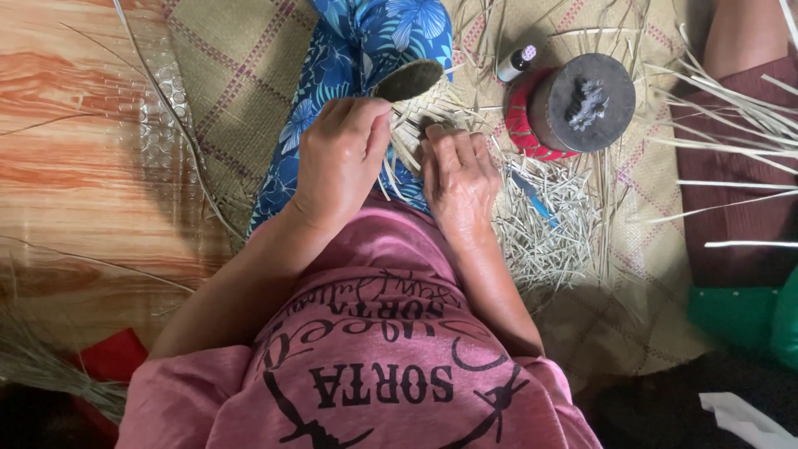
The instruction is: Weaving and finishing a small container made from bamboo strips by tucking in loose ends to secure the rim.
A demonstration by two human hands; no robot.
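Observation:
My left hand grips the near edge of a small woven straw piece that rests on my knee, which is covered in blue floral cloth. My right hand pinches loose pale strands at the piece's lower right side. A dark oval form sits inside the weave at its far end. Both hands are close together, thumbs towards the weave.
A round dark block wrapped in red stands to the right, with a small white bottle beside it. Cut straw scraps and a blue tool lie on the woven mat. Another person's leg holds long strips at right.

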